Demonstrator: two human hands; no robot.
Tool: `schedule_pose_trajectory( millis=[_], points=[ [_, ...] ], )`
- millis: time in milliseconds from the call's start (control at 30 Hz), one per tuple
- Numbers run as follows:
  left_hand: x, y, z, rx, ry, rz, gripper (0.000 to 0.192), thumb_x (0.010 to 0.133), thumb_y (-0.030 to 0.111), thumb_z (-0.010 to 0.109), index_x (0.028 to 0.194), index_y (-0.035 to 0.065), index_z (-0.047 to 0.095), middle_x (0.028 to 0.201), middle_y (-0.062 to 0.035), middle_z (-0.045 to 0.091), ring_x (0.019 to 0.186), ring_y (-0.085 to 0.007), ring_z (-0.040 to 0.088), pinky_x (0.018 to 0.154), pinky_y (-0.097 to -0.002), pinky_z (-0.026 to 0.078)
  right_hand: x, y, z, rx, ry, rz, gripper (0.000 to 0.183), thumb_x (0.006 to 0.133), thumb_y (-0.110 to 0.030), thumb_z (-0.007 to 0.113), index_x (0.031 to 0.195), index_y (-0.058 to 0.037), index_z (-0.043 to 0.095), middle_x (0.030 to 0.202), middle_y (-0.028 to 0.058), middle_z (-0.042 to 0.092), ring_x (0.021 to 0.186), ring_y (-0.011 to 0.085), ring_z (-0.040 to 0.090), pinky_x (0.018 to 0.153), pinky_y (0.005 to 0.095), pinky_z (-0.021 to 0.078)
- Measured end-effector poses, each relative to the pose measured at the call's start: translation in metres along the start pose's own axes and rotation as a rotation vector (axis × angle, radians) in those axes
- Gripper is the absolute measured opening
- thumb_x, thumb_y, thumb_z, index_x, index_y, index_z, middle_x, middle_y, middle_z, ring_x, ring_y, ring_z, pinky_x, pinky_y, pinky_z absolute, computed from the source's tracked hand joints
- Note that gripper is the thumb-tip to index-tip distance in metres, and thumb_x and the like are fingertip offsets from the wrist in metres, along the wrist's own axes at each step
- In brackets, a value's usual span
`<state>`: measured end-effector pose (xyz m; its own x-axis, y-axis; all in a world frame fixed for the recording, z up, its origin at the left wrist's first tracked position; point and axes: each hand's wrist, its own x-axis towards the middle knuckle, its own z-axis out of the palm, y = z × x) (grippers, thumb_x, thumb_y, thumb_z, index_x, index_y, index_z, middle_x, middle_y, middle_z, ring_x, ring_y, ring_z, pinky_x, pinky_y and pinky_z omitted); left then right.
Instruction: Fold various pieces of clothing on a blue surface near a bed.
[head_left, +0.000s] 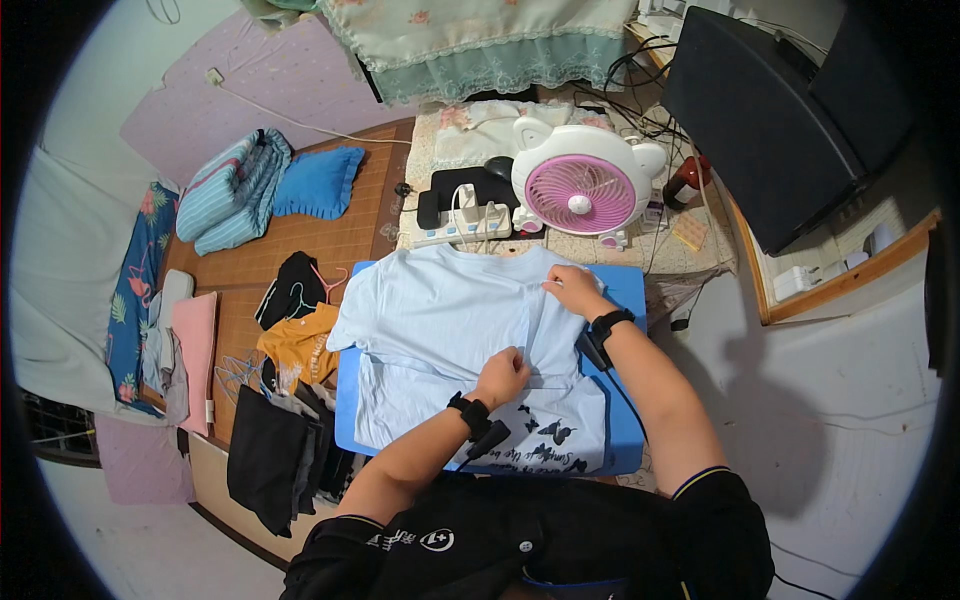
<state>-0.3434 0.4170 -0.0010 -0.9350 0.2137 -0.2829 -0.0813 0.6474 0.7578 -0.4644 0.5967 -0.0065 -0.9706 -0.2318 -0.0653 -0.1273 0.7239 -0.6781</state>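
A light blue T-shirt (442, 315) lies spread over a blue board (626, 360), its collar toward the far side. Dark butterflies and writing are printed near its close end. My left hand (504, 379) pinches the shirt's fabric near the middle, where a crease runs across. Farther off, my right hand (574, 291) has its fingertips closed on the fabric near the right shoulder. A vertical ridge in the cloth runs between the two hands. Each wrist wears a black strap with a small device.
Left of the board lie an orange garment (300, 345), black garments (266, 457), hangers and a pink folded item (196, 360). Beyond it stand a pink-and-white fan (581, 195) and a power strip (457, 225) with cords. A dark monitor (757, 135) rises at right.
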Motion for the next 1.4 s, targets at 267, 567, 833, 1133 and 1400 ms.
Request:
schedule_pose_trajectory(
  millis=[267, 567, 833, 1133, 1400],
  points=[
    [-0.003, 0.008, -0.009, 0.089, -0.135, -0.057, 0.02, 0.067, 0.017, 0.057, 0.074, 0.0001, 0.05, 0.079, -0.0189, 0.053, 0.07, -0.0318, 0.052, 0.063, -0.0367, 0.043, -0.018, 0.02, -0.035, 0.078, -0.005, 0.039, 0.018, 0.071, -0.025, 0.055, 0.081, -0.0104, 0.058, 0.075, 0.0055, 0.059, 0.078, 0.0214, 0.054, 0.073, 0.0337, 0.037],
    [-0.004, 0.022, 0.017, 0.571, -0.041, 0.716, 0.047, 0.066, 0.018, 0.06, 0.109, 0.0087, 0.044, 0.118, -0.0145, 0.037, 0.11, -0.0325, 0.034, 0.089, -0.0387, 0.031, -0.024, 0.036, -0.027, -0.361, 0.159, -0.021, 0.014, 0.068, -0.012, 0.051, 0.081, -0.0097, 0.054, 0.078, 0.0049, 0.054, 0.09, 0.0236, 0.045, 0.08, 0.0382, 0.0311],
    [-0.014, 0.009, 0.018, 0.513, -0.134, 0.729, 0.059, 0.07, 0.026, 0.058, 0.122, 0.0118, 0.034, 0.129, -0.0158, 0.024, 0.119, -0.0342, 0.022, 0.096, -0.0436, 0.022, -0.063, -0.021, -0.008, -0.167, 0.016, -0.087, 0.016, 0.067, -0.016, 0.056, 0.079, -0.0051, 0.051, 0.082, 0.0113, 0.05, 0.083, 0.0303, 0.047, 0.069, 0.0399, 0.0389],
    [-0.035, 0.019, 0.011, 0.451, -0.404, 0.698, 0.066, 0.071, 0.032, 0.056, 0.126, 0.0105, 0.027, 0.132, -0.015, 0.02, 0.122, -0.0313, 0.017, 0.097, -0.0461, 0.018, -0.076, 0.022, -0.018, -0.297, 0.273, -0.032, 0.031, 0.064, -0.021, 0.062, 0.088, -0.0048, 0.052, 0.091, 0.0134, 0.049, 0.089, 0.0306, 0.045, 0.075, 0.0384, 0.0381],
    [-0.037, -0.023, -0.044, 0.188, 0.007, 0.539, 0.041, 0.069, 0.016, 0.056, 0.106, 0.0007, 0.045, 0.106, -0.0187, 0.044, 0.097, -0.0322, 0.043, 0.084, -0.035, 0.037, -0.094, -0.032, -0.008, -0.396, -0.181, -0.02, 0.036, 0.058, -0.02, 0.066, 0.088, -0.0063, 0.051, 0.09, 0.0131, 0.048, 0.092, 0.0296, 0.045, 0.078, 0.0361, 0.0381]
  ],
)
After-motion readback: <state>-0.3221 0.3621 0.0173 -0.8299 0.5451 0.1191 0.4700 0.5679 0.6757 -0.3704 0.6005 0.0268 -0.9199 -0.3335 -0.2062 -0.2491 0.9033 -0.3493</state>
